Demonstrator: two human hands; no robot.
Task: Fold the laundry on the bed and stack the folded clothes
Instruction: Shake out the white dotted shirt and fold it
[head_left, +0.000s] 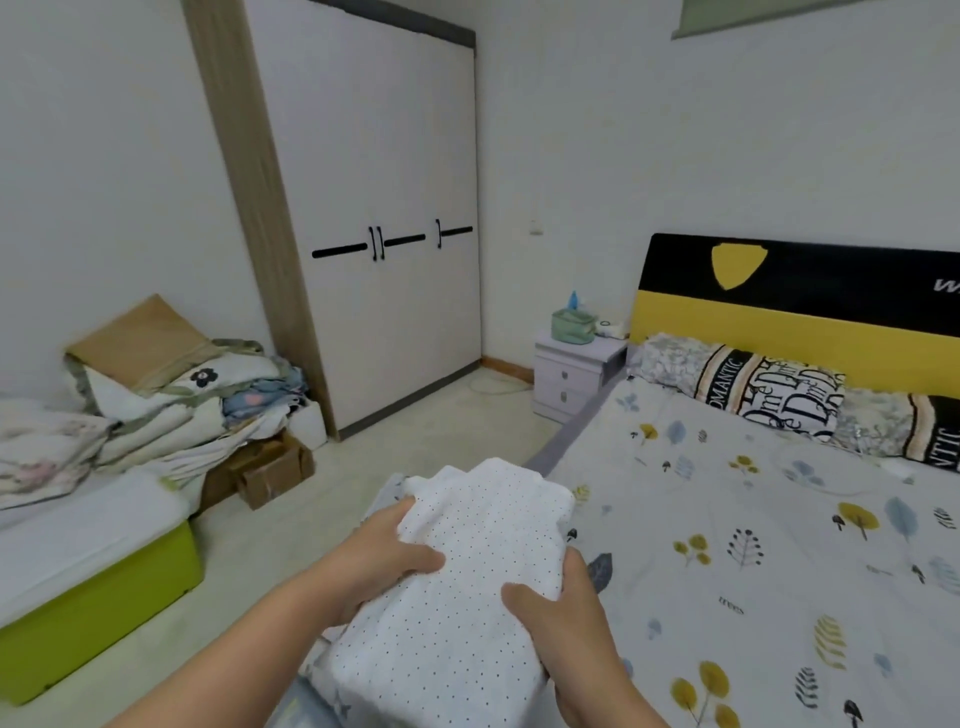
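Note:
A folded white garment with small black dots (483, 540) lies on top of a stack of clothes at the left edge of the bed (753, 545). My left hand (384, 556) grips its left side, thumb on top and fingers curled under the fold. My right hand (566, 629) grips its right near side in the same way. A grey patterned piece (332, 701) shows under the garment at the bottom of the stack; the rest of the stack is hidden.
The bed has a leaf-print sheet, two pillows (743, 389) and a yellow-black headboard (800, 306). A nightstand (571, 374) stands beside it, a white wardrobe (379, 208) behind. A green storage box (98, 608) and piled bedding (171, 405) sit at left.

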